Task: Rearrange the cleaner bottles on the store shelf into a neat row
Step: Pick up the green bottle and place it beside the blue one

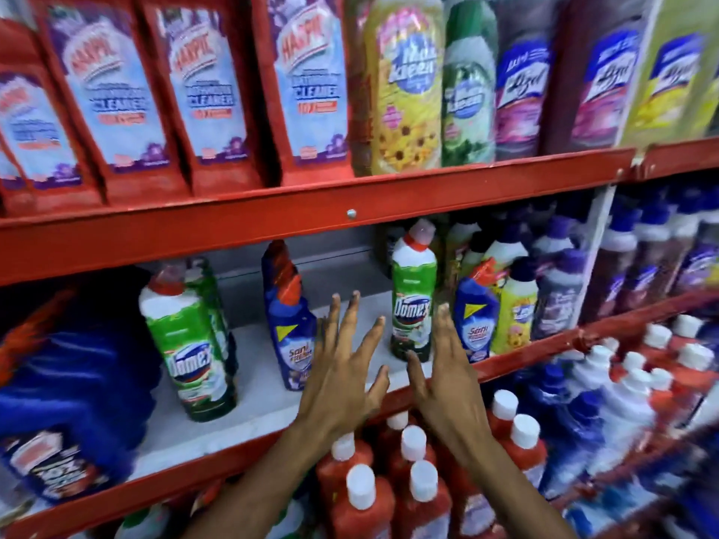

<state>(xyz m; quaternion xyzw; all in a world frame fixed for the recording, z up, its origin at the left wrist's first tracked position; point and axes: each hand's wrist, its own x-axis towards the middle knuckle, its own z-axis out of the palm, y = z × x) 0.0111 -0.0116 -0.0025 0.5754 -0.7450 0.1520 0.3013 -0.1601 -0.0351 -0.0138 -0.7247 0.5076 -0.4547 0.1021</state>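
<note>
Left hand [342,379] spread wide, fingers splayed, holding nothing, hovering over the bare white shelf [253,398] at centre. Right hand [447,383] also flat and empty, fingers together, edge-on just at 5 o'clock of the middle Domex [413,301], thumb near its base; contact not clear.

Standing upright on that shelf, loosely spaced: a Domex pair [190,344] at 9 o'clock of the left hand, one behind the other; a blue Sani bottle [291,336] just at 10 o'clock of the left hand, another blue one behind it; the single Domex at 1 o'clock; a second Sani bottle [475,320] at 2 o'clock of the right hand, close beside a yellow bottle [515,317]. Wide gaps between the Domex pair, the blue bottle and the single Domex. Large blue jug [74,383] at far 9 o'clock. Red-capped stock on the shelf above and white-capped bottles [412,484] below, apparently not part of the job.

Likely step: reaching in to gather the scattered bottles, hands bracketing the single Domex. Row not yet formed.

Next move calls for closing both palms on the single Domex, or sliding it toward 9 o'clock to join its like, keeping it upright; tall, narrow shape, so apt to tip if pushed high. Then closing the gaps and lining fronts along the red shelf lip [517,367].
</note>
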